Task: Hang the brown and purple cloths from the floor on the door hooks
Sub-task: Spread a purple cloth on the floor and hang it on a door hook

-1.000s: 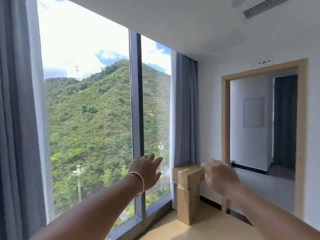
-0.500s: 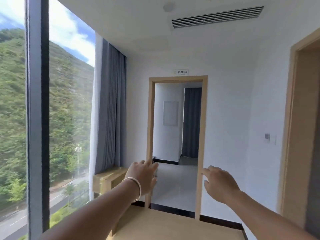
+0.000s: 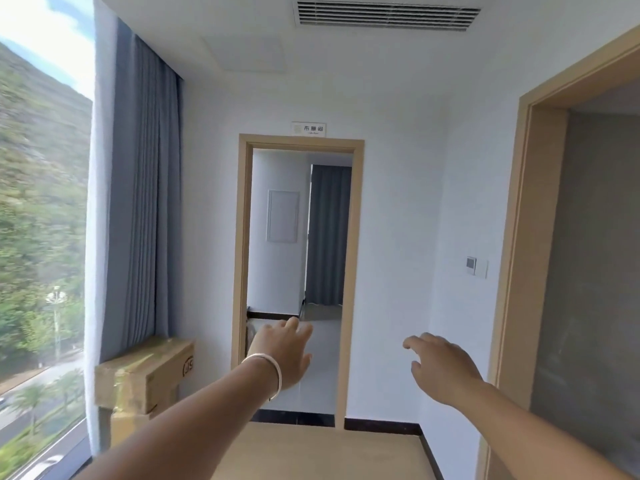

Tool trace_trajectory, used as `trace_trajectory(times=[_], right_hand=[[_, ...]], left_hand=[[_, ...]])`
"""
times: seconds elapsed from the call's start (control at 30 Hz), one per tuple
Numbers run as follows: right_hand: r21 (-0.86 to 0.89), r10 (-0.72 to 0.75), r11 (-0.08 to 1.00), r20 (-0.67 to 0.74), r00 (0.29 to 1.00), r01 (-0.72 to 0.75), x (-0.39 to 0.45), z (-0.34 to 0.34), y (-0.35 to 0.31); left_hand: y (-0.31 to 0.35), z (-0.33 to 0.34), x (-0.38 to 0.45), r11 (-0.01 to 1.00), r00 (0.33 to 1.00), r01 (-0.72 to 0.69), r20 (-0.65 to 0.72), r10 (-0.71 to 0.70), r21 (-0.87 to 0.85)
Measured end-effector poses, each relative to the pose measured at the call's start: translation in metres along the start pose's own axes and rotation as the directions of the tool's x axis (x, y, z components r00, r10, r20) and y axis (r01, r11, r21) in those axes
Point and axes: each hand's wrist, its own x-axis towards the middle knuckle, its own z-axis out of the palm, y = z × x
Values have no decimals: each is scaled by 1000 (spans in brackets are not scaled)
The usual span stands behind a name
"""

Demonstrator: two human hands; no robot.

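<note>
Both arms reach forward from the bottom edge, hands raised in mid-air with nothing in them. The left hand [image 3: 282,351] sits at about 7 o'clock of centre, back toward the camera, fingers loosely extended and close together, pointing up toward 1 o'clock; a pale bangle [image 3: 268,372] circles its wrist. The right hand [image 3: 441,367] sits at about 4 o'clock, fingers spread and gently curved, pointing toward 10 o'clock — relaxed, gripping nothing. The two hands are well apart and touch no surface.

The brown and purple cloths do not show in this view, nor do any door hooks; where they lie and which way their long axes run cannot be told. Only a strip of tan floor [image 3: 311,452] is visible at 6 o'clock.

Straight ahead, a wood-framed doorway [image 3: 353,271] stands open onto a second room with a grey curtain at its far side; a small sign [image 3: 309,128] sits just above the frame. At 9 o'clock, a window [image 3: 41,220] gives onto a green hillside, with a blue-grey curtain [image 3: 145,202] hanging beside it. Below the curtain — cardboard boxes [image 3: 145,379], stacked. At 12 o'clock, a ceiling vent [image 3: 384,15]. At 3 o'clock, a second wooden door frame [image 3: 519,254], with a wall switch [image 3: 476,267] just left of it.
</note>
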Motion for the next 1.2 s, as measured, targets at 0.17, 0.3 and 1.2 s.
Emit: trace_trajectory(times=[0.17, 0.3, 1.2], right_hand=[[13, 14, 1000, 16, 1000, -14, 33, 27, 25], [27, 12, 1000, 19, 1000, -13, 69, 50, 57], [118, -2, 993, 87, 996, -8, 280, 215, 210]], left_hand=[[7, 30, 47, 999, 1000, -11, 8, 11, -36], [24, 53, 94, 999, 999, -11, 32, 12, -35], [127, 245, 344, 960, 979, 183, 124, -159, -214]])
